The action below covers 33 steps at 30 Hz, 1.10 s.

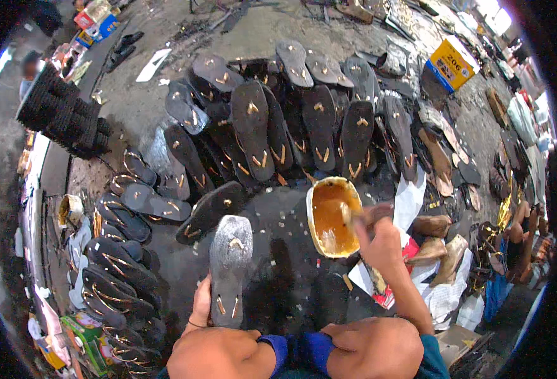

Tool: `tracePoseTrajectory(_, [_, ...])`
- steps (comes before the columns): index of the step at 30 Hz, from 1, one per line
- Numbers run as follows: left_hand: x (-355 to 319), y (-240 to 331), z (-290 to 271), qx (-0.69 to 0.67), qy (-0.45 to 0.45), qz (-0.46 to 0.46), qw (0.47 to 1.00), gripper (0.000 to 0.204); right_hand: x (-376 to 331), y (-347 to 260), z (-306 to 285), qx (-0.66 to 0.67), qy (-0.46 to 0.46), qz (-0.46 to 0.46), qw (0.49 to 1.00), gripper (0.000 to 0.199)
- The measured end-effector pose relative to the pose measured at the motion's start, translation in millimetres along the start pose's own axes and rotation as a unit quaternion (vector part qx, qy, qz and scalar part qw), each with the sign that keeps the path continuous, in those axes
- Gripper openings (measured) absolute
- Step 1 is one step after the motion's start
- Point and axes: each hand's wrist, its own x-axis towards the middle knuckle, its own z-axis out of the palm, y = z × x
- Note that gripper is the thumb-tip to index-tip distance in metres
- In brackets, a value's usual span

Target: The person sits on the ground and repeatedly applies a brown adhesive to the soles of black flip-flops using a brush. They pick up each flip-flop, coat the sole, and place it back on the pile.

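Observation:
My left hand (201, 304) grips the side of a dark sandal sole (230, 265), held upright just above my left knee. A whitish, wet-looking film covers its upper half, and strap ends poke through it in several places. My right hand (378, 241) is closed around what looks like a brush (357, 221), blurred by motion. The brush end is over an oval, pale-rimmed tub (311, 218) of amber, glue-like liquid (330, 205). I cannot tell how deep the brush reaches.
Rows of dark soles (251, 117) lie beyond the tub. More sandals (115, 287) line the left side. A black stack of soles (60, 110) stands far left. Wooden shoe lasts (450, 259) and paper lie at right. A yellow-and-blue box (450, 66) sits far right.

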Motion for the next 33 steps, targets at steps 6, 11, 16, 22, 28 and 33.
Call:
tracePoseTrajectory(6, [-7.2,39.8,75.9,-0.115,-0.083,0.074,0.987,0.049,-34.6,17.7,-50.9,0.199,-0.246,0.008,0.948,0.021])
tracePoseTrajectory(11, [48.0,61.8,139.6,-0.145,-0.283,0.119,0.941,0.051,4.0,-92.8,-9.9,0.462,-0.109,-0.175,0.863,0.025])
tracePoseTrajectory(16, [26.6,52.1,185.7,-0.153,-0.268,0.097,0.946,0.041,57.4,-103.2,38.8,0.346,0.046,-0.359,0.866,0.027])
tracePoseTrajectory(22, [19.9,81.1,180.3,-0.207,-0.359,0.126,0.901,0.053,-33.6,-99.2,37.1,0.257,-0.137,-0.540,0.789,0.051])
tracePoseTrajectory(28, [22.9,78.0,184.6,-0.228,-0.371,0.095,0.895,0.047,-3.7,-96.2,33.0,0.350,-0.017,-0.428,0.833,0.050])
tracePoseTrajectory(33, [27.1,43.1,177.3,-0.144,-0.296,0.177,0.928,0.044,15.4,-111.1,17.0,0.172,0.043,-0.511,0.841,0.043])
